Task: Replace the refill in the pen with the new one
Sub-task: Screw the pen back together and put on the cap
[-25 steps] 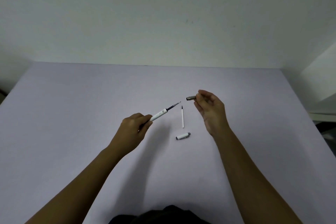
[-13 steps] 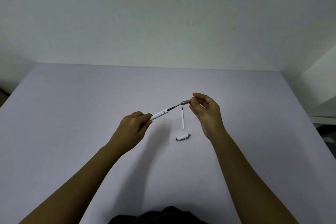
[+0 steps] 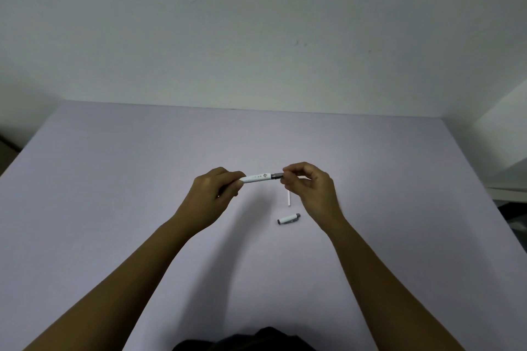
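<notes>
Grey tip meets white barrel, held level between my two hands.

My right hand (image 3: 309, 188) pinches the grey tip piece (image 3: 276, 175) at the barrel's (image 3: 256, 178) right end; my left hand (image 3: 212, 194) grips the barrel's other end, so the pen's long axis runs straight from hand to hand, and I judge twisting comes next. Just below my right hand, the loose refill (image 3: 289, 198) lies on the desk (image 3: 114, 179), the cap (image 3: 288, 219) nearer me. Lilac surface, bare wall (image 3: 256, 37) beyond.
</notes>
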A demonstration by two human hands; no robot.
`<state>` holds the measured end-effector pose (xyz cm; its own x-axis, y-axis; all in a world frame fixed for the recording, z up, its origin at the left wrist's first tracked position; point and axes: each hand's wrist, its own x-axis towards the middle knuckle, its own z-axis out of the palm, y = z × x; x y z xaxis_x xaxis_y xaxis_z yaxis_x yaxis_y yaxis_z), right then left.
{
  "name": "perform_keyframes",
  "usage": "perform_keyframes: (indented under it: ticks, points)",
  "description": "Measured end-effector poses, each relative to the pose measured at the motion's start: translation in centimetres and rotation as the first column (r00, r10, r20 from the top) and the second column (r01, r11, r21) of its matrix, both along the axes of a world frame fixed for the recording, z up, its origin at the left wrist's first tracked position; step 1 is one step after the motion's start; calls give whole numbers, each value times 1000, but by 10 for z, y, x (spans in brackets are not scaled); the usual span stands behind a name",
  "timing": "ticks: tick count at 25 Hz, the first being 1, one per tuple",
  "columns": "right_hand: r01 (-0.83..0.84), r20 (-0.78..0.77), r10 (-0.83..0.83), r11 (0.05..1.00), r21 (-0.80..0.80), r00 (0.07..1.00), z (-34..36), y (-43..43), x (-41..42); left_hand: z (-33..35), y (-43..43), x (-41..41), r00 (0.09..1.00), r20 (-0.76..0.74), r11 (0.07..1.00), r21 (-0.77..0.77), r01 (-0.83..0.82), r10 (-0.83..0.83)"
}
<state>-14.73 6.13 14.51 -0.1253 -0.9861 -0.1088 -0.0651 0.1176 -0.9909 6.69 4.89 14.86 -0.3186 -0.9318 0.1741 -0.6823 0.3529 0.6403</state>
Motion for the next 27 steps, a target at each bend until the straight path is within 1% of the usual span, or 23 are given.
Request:
perform_keyframes:
  ticks: [2, 5, 9, 13, 15, 18, 20, 22, 24, 27]
  points:
    - [10, -29, -10, 1000, -17, 1000, 3, 1, 0, 2, 1, 0, 999, -42, 999, 34, -15, 16]
    - [34, -70, -36, 999, -27, 997, 6, 2, -1, 5, 4, -2, 997, -70, 1000, 13, 23, -22]
    - [10, -86, -14, 998, -55, 996, 10, 5, -1, 4, 4, -4, 995, -99, 1000, 22, 14, -12]
    - [-62, -162, 41, 990, -129, 986, 13, 6, -1, 7, 2, 0, 994, -106, 1000, -3, 16, -16]
    - [-80, -200, 52, 988, -134, 978, 15, 7, -1, 10, 2, 3, 995, -90, 998, -40, 47, -51]
    - [-106, -266, 81, 991, -80, 961, 19, 4, 1, 11, 2, 10, 992, -62, 987, -124, 103, -112]
    - [-135, -350, 111, 990, -44, 930, 20, 3, 3, 9, 3, 15, 993, -35, 979, -172, 106, -114]
    - [-147, -415, 117, 988, -42, 902, 22, 2, 6, 7, 7, 16, 995, -25, 974, -206, 93, -100]
    - [-163, -406, 120, 984, -73, 906, 25, 3, 8, 6, 9, 15, 996, -36, 977, -200, 71, -80]
    - [-190, -294, 157, 978, -86, 943, 31, 1, 6, 8, 8, 14, 997, -71, 988, -153, 29, -41]
